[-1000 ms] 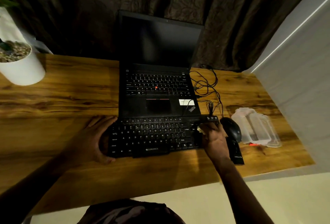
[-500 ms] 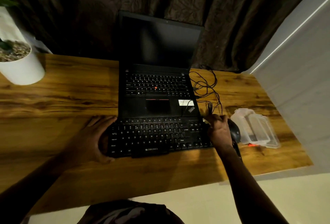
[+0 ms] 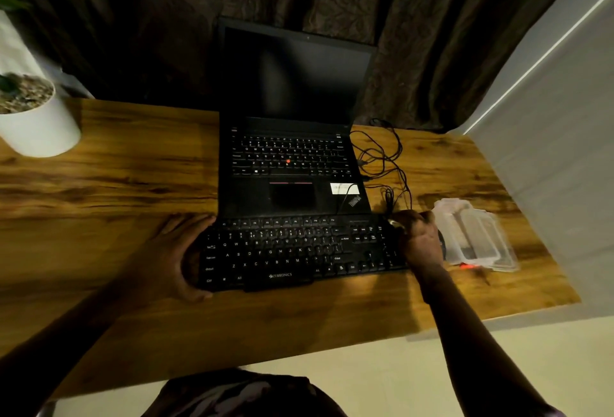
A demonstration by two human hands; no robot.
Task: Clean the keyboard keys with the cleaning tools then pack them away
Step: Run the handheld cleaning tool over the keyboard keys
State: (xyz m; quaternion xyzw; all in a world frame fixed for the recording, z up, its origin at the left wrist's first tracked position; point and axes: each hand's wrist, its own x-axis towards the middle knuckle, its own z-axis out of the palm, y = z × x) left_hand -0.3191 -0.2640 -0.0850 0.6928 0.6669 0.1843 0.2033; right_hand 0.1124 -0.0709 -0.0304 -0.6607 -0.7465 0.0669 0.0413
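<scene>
A black keyboard lies at lower centre of the frame on a wooden desk, just in front of an open laptop. The left hand clasps the keyboard's left end between thumb and fingers. At the right end, the right hand has its fingers curled round what looks like a small pale cleaning tool, mostly hidden. Cleaning seems under way. A clear plastic case sits to the right of that hand, so packing away appears not yet begun.
</scene>
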